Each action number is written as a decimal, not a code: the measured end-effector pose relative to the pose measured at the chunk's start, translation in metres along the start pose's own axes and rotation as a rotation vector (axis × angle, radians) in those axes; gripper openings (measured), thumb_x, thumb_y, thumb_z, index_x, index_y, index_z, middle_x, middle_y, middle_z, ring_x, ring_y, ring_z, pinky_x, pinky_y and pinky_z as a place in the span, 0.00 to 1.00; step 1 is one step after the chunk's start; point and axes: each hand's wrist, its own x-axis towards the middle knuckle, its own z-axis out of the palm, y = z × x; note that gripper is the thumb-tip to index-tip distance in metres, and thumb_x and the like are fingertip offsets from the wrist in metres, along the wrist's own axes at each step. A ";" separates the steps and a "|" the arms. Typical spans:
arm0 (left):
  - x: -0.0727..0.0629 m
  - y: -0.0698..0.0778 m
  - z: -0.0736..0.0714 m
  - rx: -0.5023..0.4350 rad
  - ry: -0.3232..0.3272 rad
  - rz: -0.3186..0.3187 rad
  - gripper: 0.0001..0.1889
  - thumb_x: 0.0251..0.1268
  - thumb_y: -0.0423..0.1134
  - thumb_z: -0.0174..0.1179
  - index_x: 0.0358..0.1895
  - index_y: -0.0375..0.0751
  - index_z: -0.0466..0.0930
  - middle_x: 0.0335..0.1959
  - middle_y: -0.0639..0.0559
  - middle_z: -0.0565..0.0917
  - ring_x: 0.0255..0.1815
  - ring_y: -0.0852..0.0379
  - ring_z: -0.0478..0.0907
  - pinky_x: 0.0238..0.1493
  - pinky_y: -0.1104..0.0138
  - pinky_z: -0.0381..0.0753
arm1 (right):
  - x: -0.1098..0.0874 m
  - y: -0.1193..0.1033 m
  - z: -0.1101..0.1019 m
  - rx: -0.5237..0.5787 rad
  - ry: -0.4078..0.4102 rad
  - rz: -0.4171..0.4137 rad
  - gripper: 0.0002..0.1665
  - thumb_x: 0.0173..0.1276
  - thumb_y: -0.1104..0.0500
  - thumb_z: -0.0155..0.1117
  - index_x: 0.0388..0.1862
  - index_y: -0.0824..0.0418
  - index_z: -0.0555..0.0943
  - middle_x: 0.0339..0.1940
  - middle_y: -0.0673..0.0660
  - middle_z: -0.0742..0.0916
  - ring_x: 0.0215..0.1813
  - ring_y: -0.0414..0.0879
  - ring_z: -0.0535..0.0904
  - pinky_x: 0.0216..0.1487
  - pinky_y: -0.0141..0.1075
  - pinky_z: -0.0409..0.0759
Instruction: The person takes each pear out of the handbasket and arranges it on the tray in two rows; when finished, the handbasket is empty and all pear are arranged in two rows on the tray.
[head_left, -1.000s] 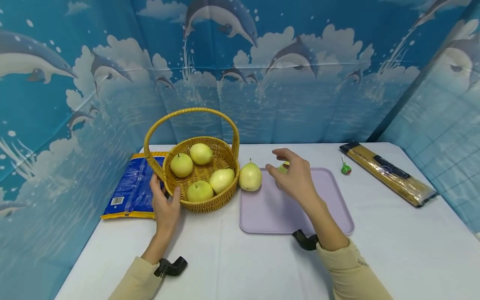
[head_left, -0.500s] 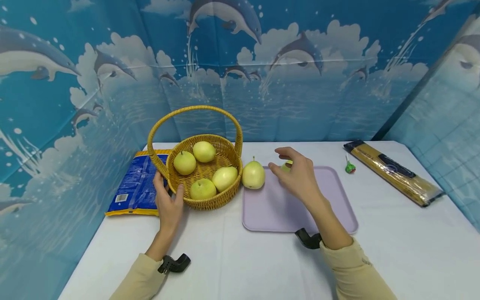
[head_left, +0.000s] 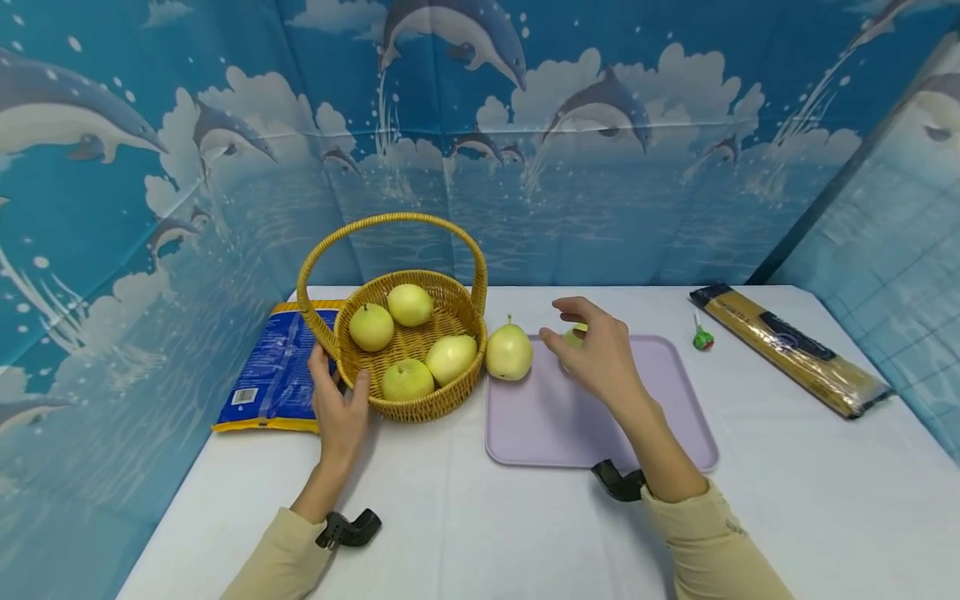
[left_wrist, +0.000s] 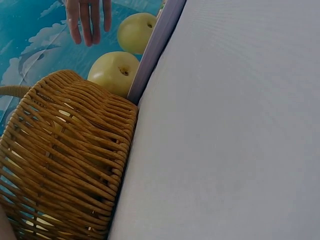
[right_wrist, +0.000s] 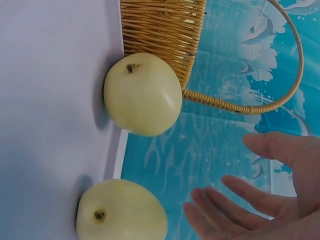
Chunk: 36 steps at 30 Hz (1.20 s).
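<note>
Centre-left of the head view, woven basket (head_left: 431, 408) golden yellow, pears (head_left: 451, 359) pale yellow-green; lower centre, tray (head_left: 555, 425) plain lilac. At left, flat packet (head_left: 281, 375) blue with yellow edging; at right, long pack (head_left: 787, 346) gold and black. Upper frame, backdrop (head_left: 480, 208) blue, patterned with grey-and-white dolphins; below, counter (head_left: 480, 525) plain white.

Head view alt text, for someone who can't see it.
A person's left hand touches a basket of four pears; the empty right hand is over a lilac tray with two pears, one partly hidden. A blue packet lies left of the basket, a lollipop and gold packet right of the tray.
</note>
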 end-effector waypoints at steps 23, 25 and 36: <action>0.001 -0.003 -0.002 -0.005 -0.010 -0.020 0.41 0.74 0.32 0.58 0.86 0.46 0.49 0.84 0.45 0.60 0.85 0.48 0.58 0.78 0.43 0.66 | 0.002 0.004 0.011 -0.007 -0.034 0.028 0.27 0.73 0.57 0.70 0.68 0.63 0.80 0.66 0.63 0.85 0.69 0.59 0.81 0.69 0.56 0.80; 0.000 -0.003 -0.003 -0.004 -0.010 -0.022 0.41 0.74 0.32 0.58 0.86 0.45 0.49 0.84 0.44 0.60 0.84 0.47 0.58 0.78 0.42 0.66 | 0.002 0.004 0.013 -0.010 -0.036 0.025 0.27 0.72 0.57 0.70 0.67 0.64 0.80 0.66 0.63 0.85 0.68 0.59 0.81 0.68 0.56 0.80; 0.003 -0.003 0.001 -0.024 0.005 0.016 0.41 0.74 0.29 0.59 0.85 0.43 0.50 0.84 0.43 0.60 0.83 0.43 0.60 0.77 0.40 0.67 | -0.001 -0.005 0.029 0.035 -0.052 -0.046 0.25 0.70 0.61 0.71 0.65 0.65 0.81 0.63 0.63 0.87 0.67 0.60 0.83 0.66 0.54 0.82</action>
